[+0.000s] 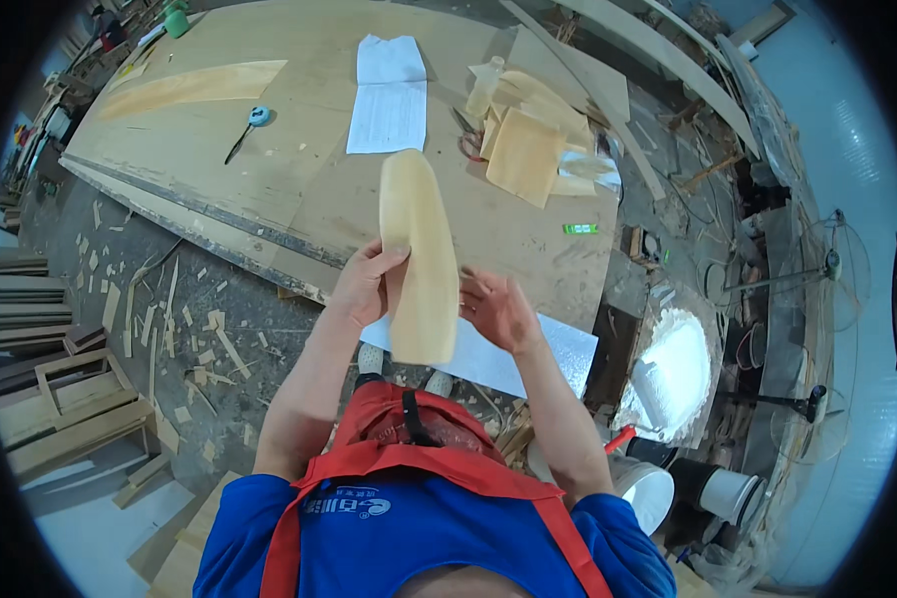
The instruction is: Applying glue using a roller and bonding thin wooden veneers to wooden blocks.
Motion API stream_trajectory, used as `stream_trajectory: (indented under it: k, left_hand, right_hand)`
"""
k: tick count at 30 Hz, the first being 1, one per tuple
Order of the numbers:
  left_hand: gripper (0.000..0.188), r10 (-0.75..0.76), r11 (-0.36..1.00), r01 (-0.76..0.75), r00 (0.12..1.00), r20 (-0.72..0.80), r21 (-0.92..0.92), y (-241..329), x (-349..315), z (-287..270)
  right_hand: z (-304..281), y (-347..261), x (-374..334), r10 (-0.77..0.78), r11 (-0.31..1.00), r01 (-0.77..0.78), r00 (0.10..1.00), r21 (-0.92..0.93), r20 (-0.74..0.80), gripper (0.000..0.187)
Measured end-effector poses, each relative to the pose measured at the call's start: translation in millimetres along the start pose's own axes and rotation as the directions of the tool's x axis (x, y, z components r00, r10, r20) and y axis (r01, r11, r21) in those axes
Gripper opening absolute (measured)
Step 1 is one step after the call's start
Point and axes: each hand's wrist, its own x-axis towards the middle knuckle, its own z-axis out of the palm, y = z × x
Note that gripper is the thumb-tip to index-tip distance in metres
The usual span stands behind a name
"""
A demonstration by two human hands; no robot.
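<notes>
A strip of pale wood veneer [424, 259], slightly curved, is held up over the near edge of the board-topped table [299, 179]. My left hand [366, 282] pinches its left edge, thumb on the front face. My right hand [500, 307] is beside the strip's right edge with its fingers loosely bent and apart; whether the fingertips touch the edge I cannot tell. Beneath the hands lies a white sheet [543, 357] at the table's near side. Beyond the strip is a creased printed paper [389, 100].
Scissors [471, 145], stacked veneer pieces [523, 154], a clear bottle [484, 88] and a small green packet [580, 229] lie to the right. A tape measure [259, 117] and a long veneer strip [194, 88] lie left. Offcuts litter the floor; buckets [643, 490] stand at lower right.
</notes>
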Motion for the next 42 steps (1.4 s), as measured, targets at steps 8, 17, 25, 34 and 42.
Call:
stream_trajectory:
  k: [8,17,25,34,42]
  left_hand:
    - [0.036,-0.256,0.926,0.247,0.967,-0.005,0.284,18.4,-12.5,-45.1]
    - [0.034,-0.284,0.868,0.254,0.959,0.007,0.427,5.6,-46.0,-102.2]
    - [0.028,-0.326,0.870,0.340,0.940,-0.101,0.357,-8.1,-74.3,-138.1]
    - [0.022,-0.054,0.584,0.105,0.994,-0.090,0.805,52.2,-75.3,-117.7]
    - [0.012,-0.013,-0.545,-0.418,0.871,0.491,0.727,208.0,-52.6,-25.8]
  right_hand:
    - [11.2,-0.3,73.9,-0.036,0.980,-0.007,0.977,-0.201,-0.212,0.038]
    - [-8.6,19.8,106.9,-0.018,0.926,-0.150,0.899,-0.346,-0.438,0.034]
    - [-9.5,12.7,119.9,-0.011,0.927,-0.173,0.874,-0.332,-0.486,0.035]
    - [-11.6,-33.6,130.1,-0.339,0.387,-0.196,0.878,-0.901,-0.337,0.054]
    - [173.0,-30.8,172.2,0.074,-0.602,0.425,0.873,-0.676,0.482,0.059]
